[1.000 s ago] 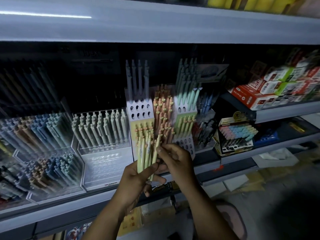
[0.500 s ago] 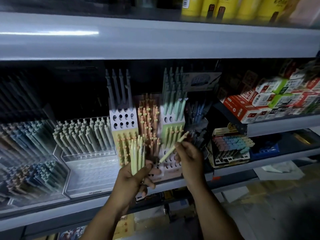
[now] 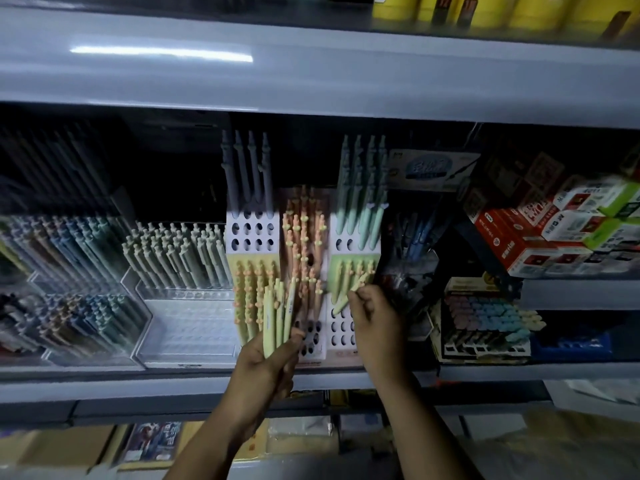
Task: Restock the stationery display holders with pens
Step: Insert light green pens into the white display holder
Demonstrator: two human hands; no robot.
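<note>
Your right hand (image 3: 375, 318) has carried the pale green pen (image 3: 347, 295), pinched in its fingertips, from the gap between your hands to the green section of the white tiered holder (image 3: 252, 233), which stands mid-shelf (image 3: 138, 384) near the front edge. Your left hand (image 3: 265, 363) still grips the bundle of pens (image 3: 275, 315) upright before the holder's yellow section. The holder carries grey, yellow, orange and green pens, and the clear tray (image 3: 187, 327) to its left has grey-green pens in its back rows.

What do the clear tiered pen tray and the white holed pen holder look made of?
Clear tiered pen tray: likely glossy plastic; see-through walls, bright edges. White holed pen holder: matte card or plastic; dull flat face, punched holes; unclear which.
</note>
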